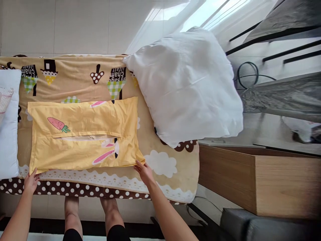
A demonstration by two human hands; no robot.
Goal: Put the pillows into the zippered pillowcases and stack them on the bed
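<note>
Currently the yellow pillowcase lies flat on the patterned blanket, slit facing up. Judgement: even tension from both near corners keeps it smooth. Left hand rests open-fingered on one corner; right hand touches the other, pinch unclear. White pillow lies nearby.

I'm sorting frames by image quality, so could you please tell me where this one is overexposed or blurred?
Head view: the window is blown out to white; the white pillow is bright but keeps its creases; the grey furniture at the right is smeared by blur; the yellow pillowcase, left hand and right hand are sharp and evenly lit.
</note>
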